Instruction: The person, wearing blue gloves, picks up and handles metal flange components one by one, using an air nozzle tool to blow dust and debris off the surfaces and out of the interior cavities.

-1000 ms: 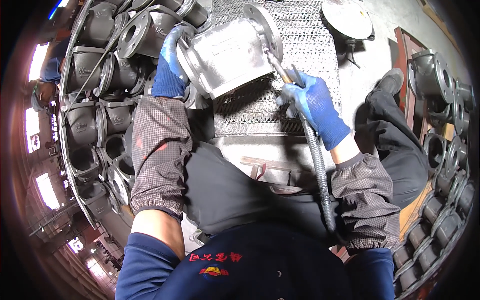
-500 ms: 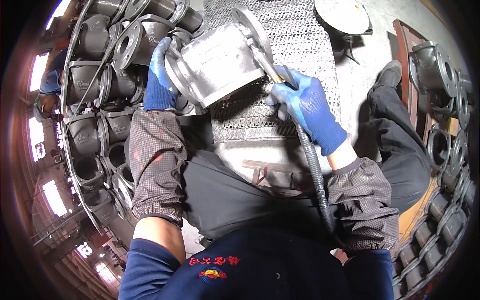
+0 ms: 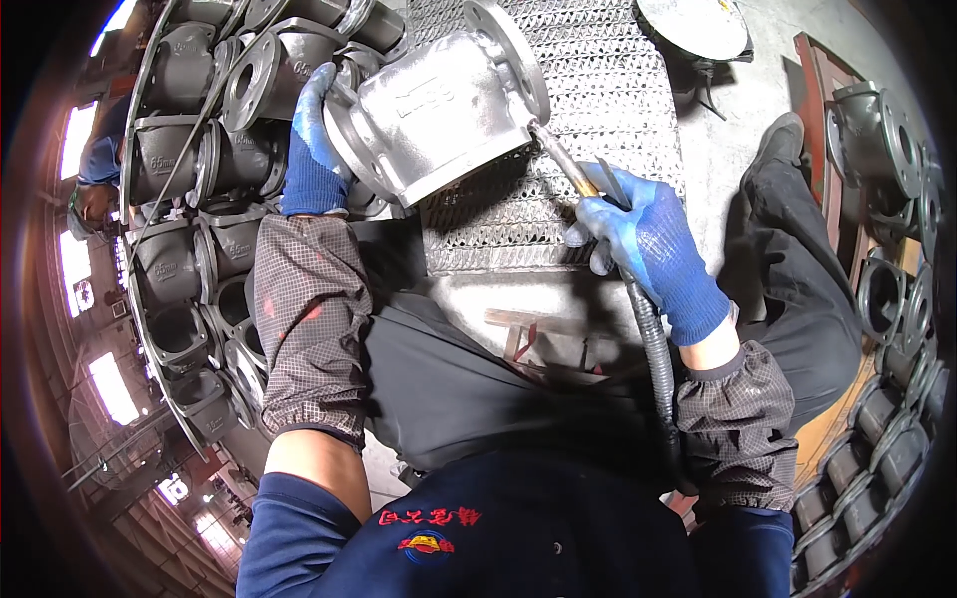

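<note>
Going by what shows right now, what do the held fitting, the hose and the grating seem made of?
Fitting: metal, probably cast; silvery grey, with bright highlights on a slightly uneven surface.
Hose: perhaps rubber or plastic; dark, ribbed, with a dull shine.
Grating: apparently metal; grey, glinting around its openings.

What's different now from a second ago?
The right hand has drawn the rod-shaped tool back toward the body and a little rightward, so its tip sits nearer the close edge of the grey casting. The casting and the left hand have shifted slightly left. Nothing was let go; both hands keep their holds.
</note>
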`<action>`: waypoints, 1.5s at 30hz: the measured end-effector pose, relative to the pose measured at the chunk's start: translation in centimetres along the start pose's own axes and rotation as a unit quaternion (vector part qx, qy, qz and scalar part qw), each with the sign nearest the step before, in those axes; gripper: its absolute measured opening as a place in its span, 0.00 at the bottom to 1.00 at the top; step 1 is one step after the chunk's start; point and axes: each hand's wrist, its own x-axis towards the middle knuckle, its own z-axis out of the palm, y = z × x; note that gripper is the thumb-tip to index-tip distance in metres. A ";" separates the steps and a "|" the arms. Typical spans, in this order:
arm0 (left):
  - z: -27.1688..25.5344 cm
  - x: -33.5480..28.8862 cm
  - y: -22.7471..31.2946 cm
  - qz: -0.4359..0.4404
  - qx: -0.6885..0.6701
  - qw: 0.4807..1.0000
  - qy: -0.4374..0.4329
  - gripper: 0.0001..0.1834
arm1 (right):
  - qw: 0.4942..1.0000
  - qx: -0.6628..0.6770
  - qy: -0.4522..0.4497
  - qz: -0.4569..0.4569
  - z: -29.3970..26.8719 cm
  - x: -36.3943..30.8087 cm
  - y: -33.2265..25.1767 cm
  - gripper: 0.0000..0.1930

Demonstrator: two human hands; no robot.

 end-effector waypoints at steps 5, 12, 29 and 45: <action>-3.4 3.0 -1.1 -0.020 -0.075 0.995 -0.056 0.20 | 0.997 0.048 -0.053 0.004 -0.2 2.4 -0.6 0.21; 0.3 0.3 -0.2 0.026 -0.028 0.999 0.019 0.18 | 0.999 0.034 -0.032 0.010 0.5 2.3 -0.2 0.20; 3.3 -0.7 -0.6 0.044 0.001 0.999 -0.017 0.24 | 0.993 -0.094 0.003 -0.069 -0.1 -0.5 -3.8 0.19; 4.5 -1.7 -0.6 0.048 0.109 0.992 -0.035 0.25 | 0.956 -0.263 -0.132 -0.008 0.6 -0.5 -8.3 0.24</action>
